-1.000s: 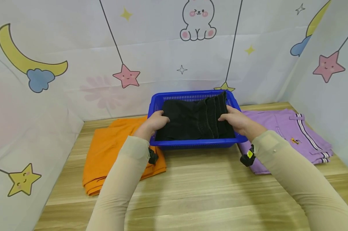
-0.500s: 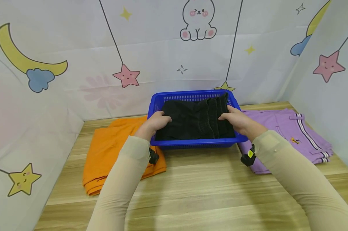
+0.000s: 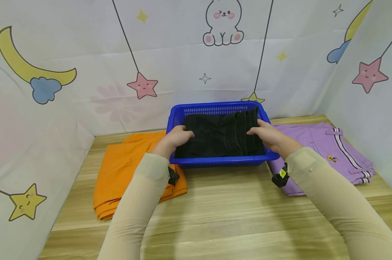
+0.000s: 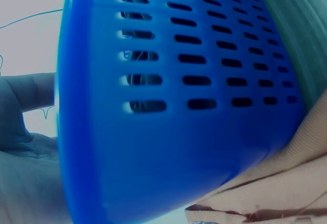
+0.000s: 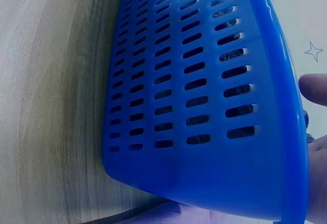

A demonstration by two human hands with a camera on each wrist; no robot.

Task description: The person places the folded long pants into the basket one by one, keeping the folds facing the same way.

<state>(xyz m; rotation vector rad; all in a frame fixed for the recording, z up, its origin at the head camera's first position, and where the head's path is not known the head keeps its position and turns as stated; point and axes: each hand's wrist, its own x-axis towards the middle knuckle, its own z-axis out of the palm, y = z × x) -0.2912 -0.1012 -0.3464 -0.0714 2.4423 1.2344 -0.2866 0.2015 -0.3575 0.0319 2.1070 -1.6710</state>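
Folded black pants (image 3: 212, 135) with a gathered elastic waistband lie in a blue plastic basket (image 3: 222, 159) at the back of the table. My left hand (image 3: 175, 138) reaches over the basket's left end and holds the pants' left edge, thumb on top. At the other end, my right hand (image 3: 270, 136) grips the waistband side, its thumb over the dark cloth. The fingers of both hands are mostly hidden beneath the fabric. In the wrist views, the slotted basket wall (image 4: 153, 147) covers most of the work, and the right thumb (image 5: 312, 88) shows past the rim.
Folded orange clothing (image 3: 121, 173) lies left of the basket, partly under the left forearm. Purple clothing (image 3: 319, 144) with striped trim sits on the right. Printed white cloth walls (image 3: 176, 61) enclose the wooden table (image 3: 222, 209) at the back and sides.
The waistband end of the pants has sunk slightly and shifted a little right in the basket. My left hand has edged slightly inward; the right hand has hardly moved.
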